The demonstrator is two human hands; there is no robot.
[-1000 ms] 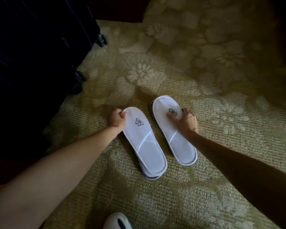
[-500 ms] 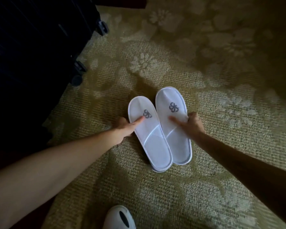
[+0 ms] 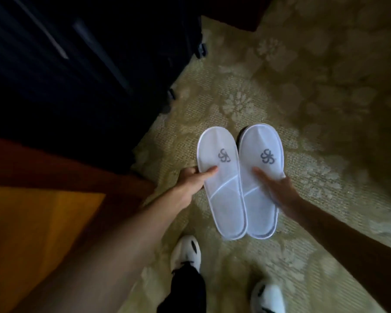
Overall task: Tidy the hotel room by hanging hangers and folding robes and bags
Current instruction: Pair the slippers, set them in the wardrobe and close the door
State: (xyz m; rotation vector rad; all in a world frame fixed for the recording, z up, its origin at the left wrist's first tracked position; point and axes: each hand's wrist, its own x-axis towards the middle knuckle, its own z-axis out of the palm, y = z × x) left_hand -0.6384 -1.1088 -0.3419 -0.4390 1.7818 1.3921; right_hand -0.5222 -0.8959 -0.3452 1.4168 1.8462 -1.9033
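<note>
Two white hotel slippers with grey logos lie side by side, toes pointing away from me, above the patterned carpet. My left hand [image 3: 193, 180] grips the left slipper [image 3: 221, 190] at its left edge, thumb on top. My right hand [image 3: 278, 189] holds the right slipper [image 3: 261, 154] at its right edge, with the thumb laid across its top. The fingers of both hands are hidden under the slippers. No hangers, robes or bags are in sight.
A dark wheeled suitcase [image 3: 95, 71] fills the upper left, its casters at the carpet's edge. An orange-brown surface [image 3: 32, 222] lies at lower left. My two feet in white shoes [image 3: 186, 251] stand on the olive floral carpet [image 3: 314, 98] just below the slippers.
The slippers were apart on the carpet; both hands brought them together side by side and drew them closer to me. The view has tilted down, showing my feet.
</note>
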